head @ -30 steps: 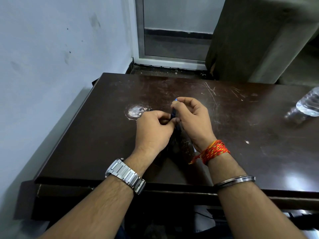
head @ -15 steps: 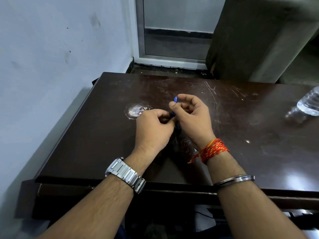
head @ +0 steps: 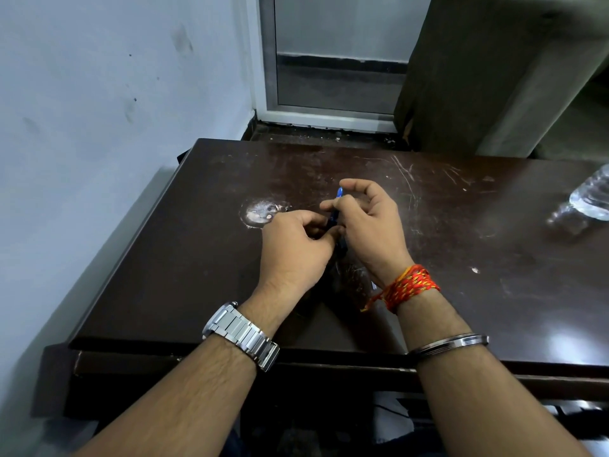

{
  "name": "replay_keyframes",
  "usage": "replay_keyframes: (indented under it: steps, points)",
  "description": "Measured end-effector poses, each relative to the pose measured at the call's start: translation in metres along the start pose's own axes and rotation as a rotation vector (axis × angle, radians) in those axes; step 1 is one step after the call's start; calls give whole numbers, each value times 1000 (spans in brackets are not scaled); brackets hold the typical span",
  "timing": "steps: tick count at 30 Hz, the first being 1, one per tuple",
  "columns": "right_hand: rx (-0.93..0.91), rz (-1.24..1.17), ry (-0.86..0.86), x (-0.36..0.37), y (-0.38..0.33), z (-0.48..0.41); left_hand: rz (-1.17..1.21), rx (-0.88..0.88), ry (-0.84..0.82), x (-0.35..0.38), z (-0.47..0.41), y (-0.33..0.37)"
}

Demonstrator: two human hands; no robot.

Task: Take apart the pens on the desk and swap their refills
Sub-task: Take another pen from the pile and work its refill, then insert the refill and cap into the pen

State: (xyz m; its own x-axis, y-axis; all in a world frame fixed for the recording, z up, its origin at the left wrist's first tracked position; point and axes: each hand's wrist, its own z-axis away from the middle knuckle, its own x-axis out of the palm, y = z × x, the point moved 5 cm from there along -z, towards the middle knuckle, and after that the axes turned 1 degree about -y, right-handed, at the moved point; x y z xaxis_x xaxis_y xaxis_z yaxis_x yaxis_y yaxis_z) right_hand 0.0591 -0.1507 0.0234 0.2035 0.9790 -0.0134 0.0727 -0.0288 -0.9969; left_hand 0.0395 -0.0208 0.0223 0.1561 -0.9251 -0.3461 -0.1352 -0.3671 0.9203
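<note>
Above the middle of the dark desk [head: 184, 258], in the head view, the left hand [head: 296, 249] and right hand [head: 369, 225] both pinch one blue pen [head: 339, 193], its tip poking up between them. Likely still dismantling; no loose refill shows, so the swap remains. At the right edge lies a clear bottle [head: 593, 197], contents unclear.

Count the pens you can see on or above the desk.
1: a blue pen, gripped between the left hand and right hand above the desk. Others may be hidden beneath the hands.
</note>
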Motion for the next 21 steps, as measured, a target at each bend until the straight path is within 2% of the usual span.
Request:
replay_keyframes:
  steps: [2, 6, 13, 18, 21]
  points:
    - [12, -24, 8, 0, 0, 0, 4, 0, 3, 0, 0, 0]
    - [-53, 82, 48, -2, -1, 2, 1, 0, 20, -1, -1, 0]
    - [16, 3, 26, 0, 2, 0, -15, 18, 7, 0, 0, 0]
    - [-50, 85, 45, -2, 1, 3, -8, 21, 13, 0, -1, -1]
    - [-5, 19, 6, 0, 1, 1, -4, 18, -1, 0, 0, -1]
